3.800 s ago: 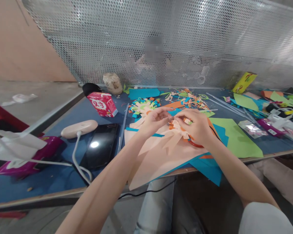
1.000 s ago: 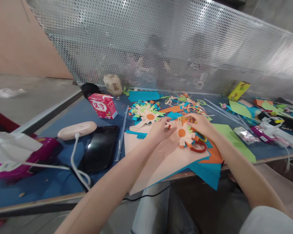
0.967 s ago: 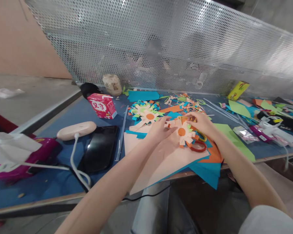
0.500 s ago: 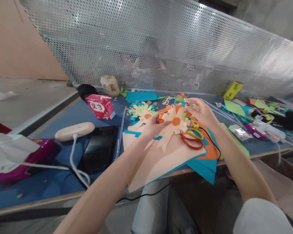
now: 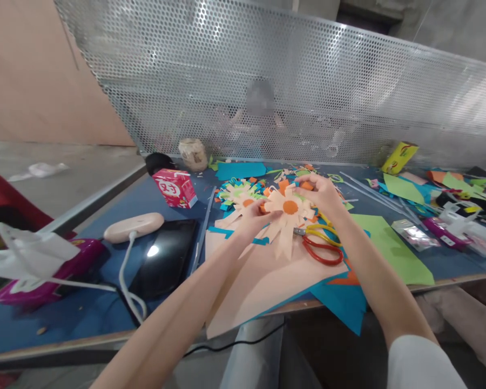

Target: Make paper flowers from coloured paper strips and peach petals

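Observation:
A peach paper flower (image 5: 288,215) with an orange centre is held up a little above the table between both hands. My left hand (image 5: 252,216) pinches its left petals. My right hand (image 5: 323,193) grips its upper right edge, fingers curled. Under the flower lie sheets of peach paper (image 5: 263,278) and blue paper (image 5: 340,294). Scissors (image 5: 321,246) with one red and one yellow handle lie just below my right hand. A second paper flower (image 5: 240,195) in peach, green and blue rests on the table behind my left hand.
A red carton (image 5: 175,187), a black phone (image 5: 166,248), a cream corded device (image 5: 133,227) and a magenta tool (image 5: 40,273) sit to the left. Green paper (image 5: 389,246), paper scraps, packets and a yellow box (image 5: 399,156) lie to the right. A perforated metal screen (image 5: 267,81) stands behind the table.
The flower went from flat on the paper to lifted in both hands, uncovering the scissors. My right hand closed onto its upper right edge.

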`<action>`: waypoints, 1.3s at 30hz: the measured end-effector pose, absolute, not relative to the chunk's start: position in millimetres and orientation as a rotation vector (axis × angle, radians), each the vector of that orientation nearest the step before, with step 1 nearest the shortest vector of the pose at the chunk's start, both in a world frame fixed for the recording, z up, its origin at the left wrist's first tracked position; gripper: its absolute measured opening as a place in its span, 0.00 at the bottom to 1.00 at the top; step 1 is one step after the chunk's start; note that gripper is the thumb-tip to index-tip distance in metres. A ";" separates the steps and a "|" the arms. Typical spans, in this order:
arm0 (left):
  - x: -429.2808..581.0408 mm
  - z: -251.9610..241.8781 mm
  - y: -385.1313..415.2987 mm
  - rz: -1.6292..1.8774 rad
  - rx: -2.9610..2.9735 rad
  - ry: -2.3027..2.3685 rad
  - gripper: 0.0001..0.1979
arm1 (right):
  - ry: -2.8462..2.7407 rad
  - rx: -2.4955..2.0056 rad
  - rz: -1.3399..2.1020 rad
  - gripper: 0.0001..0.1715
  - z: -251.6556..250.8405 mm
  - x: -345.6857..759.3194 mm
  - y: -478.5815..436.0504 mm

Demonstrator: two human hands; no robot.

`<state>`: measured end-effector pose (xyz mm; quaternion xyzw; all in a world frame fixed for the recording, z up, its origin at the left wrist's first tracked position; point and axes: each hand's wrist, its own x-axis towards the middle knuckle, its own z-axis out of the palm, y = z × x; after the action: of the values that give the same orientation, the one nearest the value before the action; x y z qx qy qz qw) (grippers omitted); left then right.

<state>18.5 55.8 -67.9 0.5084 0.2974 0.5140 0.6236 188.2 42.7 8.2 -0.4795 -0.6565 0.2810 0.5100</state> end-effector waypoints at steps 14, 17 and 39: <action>19.9 -62.0 41.6 1.079 1.314 0.793 0.20 | -1.546 -1.083 0.859 0.15 -2.7 208.9 39.1; 18.9 -61.6 39.8 1.042 1.333 0.762 0.19 | -1.541 -1.081 0.826 0.13 -4.1 210.4 39.2; 20.5 -60.0 36.0 1.036 1.180 0.810 0.12 | -1.571 -1.018 0.579 0.11 -8.7 209.0 36.4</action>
<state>20.5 36.0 -60.0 0.5162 0.3543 0.4531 0.6347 209.0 36.4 -8.7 -0.4315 -0.6656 0.2455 0.5572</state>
